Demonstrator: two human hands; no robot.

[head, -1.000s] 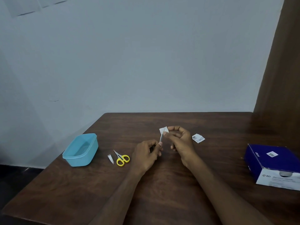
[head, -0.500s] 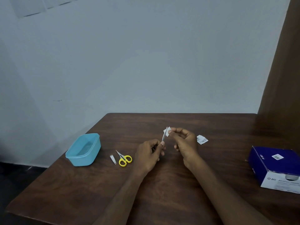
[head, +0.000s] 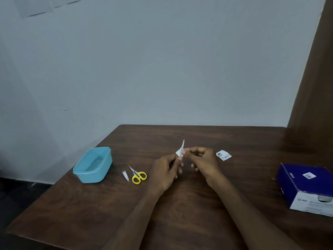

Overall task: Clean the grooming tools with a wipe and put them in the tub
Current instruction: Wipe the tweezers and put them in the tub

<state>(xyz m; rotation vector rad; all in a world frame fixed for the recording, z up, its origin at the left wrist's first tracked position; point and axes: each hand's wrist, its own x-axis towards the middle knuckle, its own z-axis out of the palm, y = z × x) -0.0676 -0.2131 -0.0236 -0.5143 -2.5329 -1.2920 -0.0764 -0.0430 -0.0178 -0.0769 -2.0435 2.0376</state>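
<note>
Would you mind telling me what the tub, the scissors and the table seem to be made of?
The tub looks like light blue plastic, slightly translucent with a moulded rim. The scissors seem to have glossy yellow plastic handles and thin, shiny blades, probably metal. The table looks like dark brown wood or wood-look laminate: streaky grain and a dull sheen; I cannot tell which.

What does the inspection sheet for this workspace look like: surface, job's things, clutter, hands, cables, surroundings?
Surface: dark wooden table, bare grain visible.
Job's things: blue tub near the left edge, open, no tool seen inside; nail clipper and yellow scissors lying side by side right of it; thin metal tool with a white wipe pinched on it.
Clutter: torn wipe packet; blue box at the right edge.
Hands: left hand grips the tool's lower end; right hand pinches the wipe.
Cables: nothing seen.
Surroundings: pale wall; brown panel at right.
</note>
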